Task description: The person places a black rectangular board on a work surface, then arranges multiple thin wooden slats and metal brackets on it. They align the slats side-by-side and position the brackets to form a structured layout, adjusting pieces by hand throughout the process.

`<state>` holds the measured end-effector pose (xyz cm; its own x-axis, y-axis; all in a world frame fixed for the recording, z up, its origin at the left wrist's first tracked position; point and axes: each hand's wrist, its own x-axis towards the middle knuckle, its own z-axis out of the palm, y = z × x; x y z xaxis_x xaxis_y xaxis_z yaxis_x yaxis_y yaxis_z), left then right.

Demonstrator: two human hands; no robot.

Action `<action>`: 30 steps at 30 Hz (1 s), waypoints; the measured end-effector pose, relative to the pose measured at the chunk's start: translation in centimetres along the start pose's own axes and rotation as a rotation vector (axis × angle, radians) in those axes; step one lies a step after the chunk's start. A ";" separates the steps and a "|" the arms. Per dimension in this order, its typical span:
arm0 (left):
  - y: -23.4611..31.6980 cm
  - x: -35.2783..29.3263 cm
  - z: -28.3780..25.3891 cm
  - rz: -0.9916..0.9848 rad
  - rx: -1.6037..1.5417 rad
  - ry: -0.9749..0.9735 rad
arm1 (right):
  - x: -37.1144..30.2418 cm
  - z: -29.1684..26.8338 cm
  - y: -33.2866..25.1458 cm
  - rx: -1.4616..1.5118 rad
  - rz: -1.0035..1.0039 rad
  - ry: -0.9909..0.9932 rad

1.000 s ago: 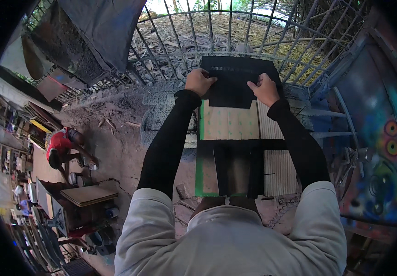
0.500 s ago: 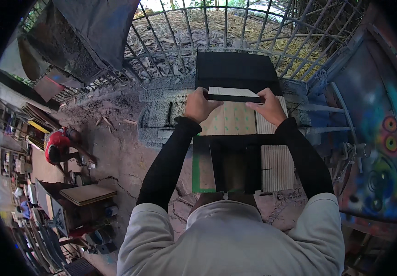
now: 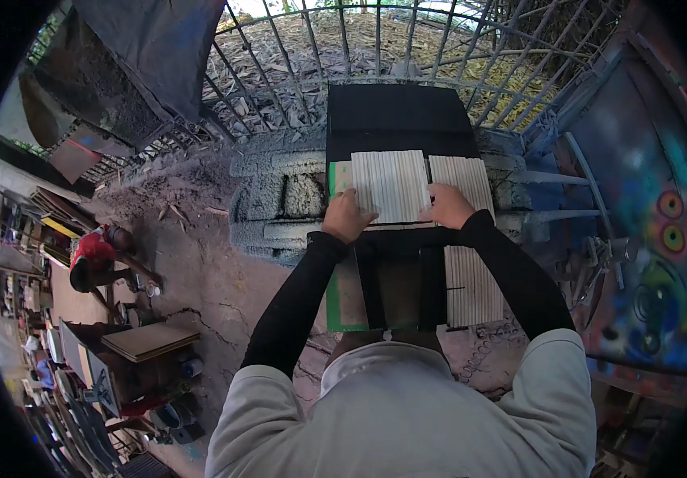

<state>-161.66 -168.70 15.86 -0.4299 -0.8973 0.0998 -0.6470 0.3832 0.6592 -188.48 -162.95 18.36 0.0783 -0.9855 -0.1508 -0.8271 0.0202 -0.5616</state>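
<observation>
A pale panel with fine lengthwise stripes [image 3: 390,185] lies about flat on a board edged with green tape [image 3: 338,177]. My left hand [image 3: 348,217] grips its near left edge, thumb over the striped face. On the opposite edge, my right hand [image 3: 449,207] holds the panel with bent fingers. A second striped panel [image 3: 465,179] sits right beside it, a narrow dark gap between them. What lies beneath the held panel is mostly hidden.
A black board [image 3: 399,115] stands beyond the panels. Nearer me are another striped strip [image 3: 475,283] and black bars [image 3: 431,287]. A metal fence [image 3: 379,48] runs behind, a paint-spattered panel [image 3: 646,239] is at right. A person in red [image 3: 96,255] crouches at far left.
The panel was tilted up, showing its dark edge above rows of green dots. Now it is lowered and covers the dots, my hands nearer to me on its sides.
</observation>
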 end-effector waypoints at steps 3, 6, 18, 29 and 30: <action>-0.6 0.6 0.2 -0.025 0.035 0.009 | 0.3 0.0 -0.7 -0.115 -0.008 -0.027; -0.4 1.3 0.1 -0.056 0.065 -0.039 | 0.6 0.2 -0.9 -0.143 0.007 0.000; -0.3 0.8 -0.4 -0.118 -0.013 -0.081 | 0.7 2.1 0.6 -0.194 0.011 0.068; -0.2 0.6 0.0 -0.048 -0.081 -0.134 | -1.0 -2.3 -1.2 -0.194 0.010 0.078; -0.7 0.3 0.2 0.000 -0.087 -0.036 | -1.9 -3.0 -2.6 -0.155 -0.002 0.105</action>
<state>-161.46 -169.20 15.22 -0.4532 -0.8884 0.0736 -0.5904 0.3610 0.7219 -188.19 -161.64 22.52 0.0284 -0.9978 -0.0599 -0.9037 0.0000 -0.4281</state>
